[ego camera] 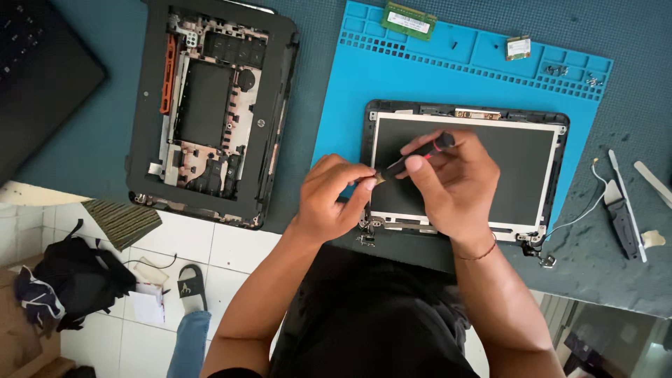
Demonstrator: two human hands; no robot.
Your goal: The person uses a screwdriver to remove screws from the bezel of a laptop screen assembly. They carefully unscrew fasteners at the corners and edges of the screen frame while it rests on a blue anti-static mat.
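Seemingly mid-disassembly, a laptop screen assembly [465,178] is shown lying flat on a blue work mat [448,70], at about two o'clock from the person's torso. A small screwdriver [413,158] with a black and red handle is held in the right hand [455,182], the fingers pressed together around the shaft, the thumb laid along it. Its tip is met at the panel's left edge, near nine o'clock on the frame, by the left hand [334,196], whose fingertips are pinched together at the tip; whether a screw is held there cannot be told. The step in hand is judged to be the working of a fastener on the left side of the bezel. A steady tip and a firm downward seat in the screw head would be called for by the next move, with the panel kept from sliding.

The screen is seen dark and unlit, ringed by a pale metal border within a black plastic frame, hinges at its lower corners. Loose wires [584,210] trail off at four o'clock. At ten o'clock from the screen, an opened laptop base [210,112] is laid on the dark table, its innards exposed. Two small green circuit cards [408,19] rest along the mat's far trays at twelve o'clock.
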